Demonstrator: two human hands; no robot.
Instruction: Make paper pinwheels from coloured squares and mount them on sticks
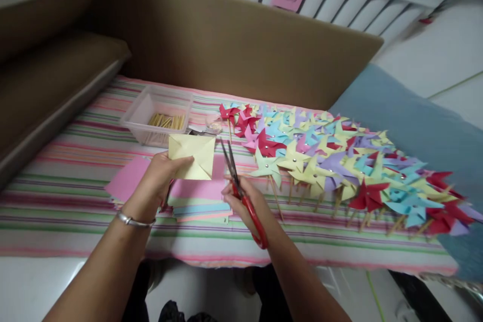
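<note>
My left hand (pixel 163 171) pinches a square of pale yellow paper (pixel 191 148) by its lower left part, thumb on top. Faint crease lines run in from the paper's corners. In my right hand (pixel 247 196) is a pair of red-handled scissors (pixel 236 176), blades slightly apart and pointing up, just to the right of the paper without touching it. Beneath the yellow square lies a stack of coloured paper (pixel 199 201) with pink on top and blue, orange and green edges showing. More pink paper (pixel 128 178) lies to the left, partly behind my left wrist.
A clear plastic box (pixel 132 115) holds short wooden sticks (pixel 166 121). Many paper pinwheels (pixel 313 161) on sticks cover the right side of the striped cloth (pixel 94 211). A brown board (pixel 226 45) stands behind, with brown cushion-like slabs (pixel 56 75) at left.
</note>
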